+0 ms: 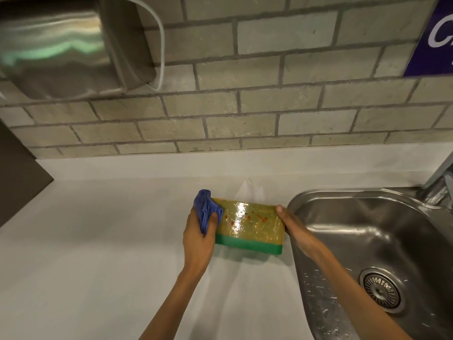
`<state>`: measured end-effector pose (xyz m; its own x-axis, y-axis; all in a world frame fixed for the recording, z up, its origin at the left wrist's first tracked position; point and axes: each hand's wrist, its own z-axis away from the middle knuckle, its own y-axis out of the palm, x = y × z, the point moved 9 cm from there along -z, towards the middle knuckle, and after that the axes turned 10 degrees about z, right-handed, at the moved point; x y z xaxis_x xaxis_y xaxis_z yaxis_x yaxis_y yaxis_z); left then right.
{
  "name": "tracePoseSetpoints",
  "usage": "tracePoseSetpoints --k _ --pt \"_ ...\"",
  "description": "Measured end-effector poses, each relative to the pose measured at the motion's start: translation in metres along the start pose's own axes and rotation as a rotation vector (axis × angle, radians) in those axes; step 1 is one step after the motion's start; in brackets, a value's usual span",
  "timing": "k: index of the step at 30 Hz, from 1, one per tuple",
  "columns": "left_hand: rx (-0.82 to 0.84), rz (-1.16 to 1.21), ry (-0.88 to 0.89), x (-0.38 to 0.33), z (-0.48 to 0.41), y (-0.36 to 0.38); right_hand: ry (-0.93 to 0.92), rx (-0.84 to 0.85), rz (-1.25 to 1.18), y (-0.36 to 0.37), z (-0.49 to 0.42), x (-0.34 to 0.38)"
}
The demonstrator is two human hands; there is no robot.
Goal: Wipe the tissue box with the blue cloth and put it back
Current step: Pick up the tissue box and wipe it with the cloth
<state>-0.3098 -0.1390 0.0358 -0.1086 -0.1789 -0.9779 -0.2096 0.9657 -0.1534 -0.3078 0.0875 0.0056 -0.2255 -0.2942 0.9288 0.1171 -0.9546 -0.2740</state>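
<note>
The tissue box [250,224] lies on the white counter, left of the sink. It is yellow with a green band along its near edge, wrapped in glossy plastic, with small red spots on its top. My left hand [199,238] grips the bunched blue cloth [207,209] and presses it on the box's left end. My right hand [294,225] holds the box's right end, fingers hidden behind it.
A steel sink [367,241] with a drain [382,289] lies right of the box, a tap [438,185] at its far corner. A steel hand dryer [61,45] hangs on the brick wall, and a purple sign [436,38] is at top right. White counter [98,241] spreads to the left.
</note>
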Motion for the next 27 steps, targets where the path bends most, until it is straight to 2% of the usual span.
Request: tracePoseSetpoints --k 5,10,13,17,21,23,27 --pt "0.081 -0.022 0.157 -0.012 0.006 0.008 -0.028 0.028 -0.031 0.002 -0.004 0.002" --pt "-0.064 0.035 0.135 -0.014 0.010 0.005 -0.017 0.010 -0.065 -0.001 -0.009 -0.003" --pt "-0.075 -0.070 0.234 -0.021 0.015 0.012 -0.014 -0.021 -0.075 -0.003 -0.011 -0.006" --pt "0.017 -0.206 0.346 -0.016 0.024 0.012 0.011 -0.047 -0.066 -0.006 -0.013 -0.009" --pt "-0.017 -0.215 0.283 -0.019 0.018 0.012 0.016 -0.056 -0.041 -0.007 -0.013 -0.011" --pt "-0.036 -0.331 0.295 -0.029 0.017 0.022 0.009 -0.059 -0.047 -0.007 -0.014 -0.011" --pt "0.019 -0.570 0.481 -0.035 0.030 0.036 -0.006 -0.057 -0.062 -0.008 -0.015 -0.010"
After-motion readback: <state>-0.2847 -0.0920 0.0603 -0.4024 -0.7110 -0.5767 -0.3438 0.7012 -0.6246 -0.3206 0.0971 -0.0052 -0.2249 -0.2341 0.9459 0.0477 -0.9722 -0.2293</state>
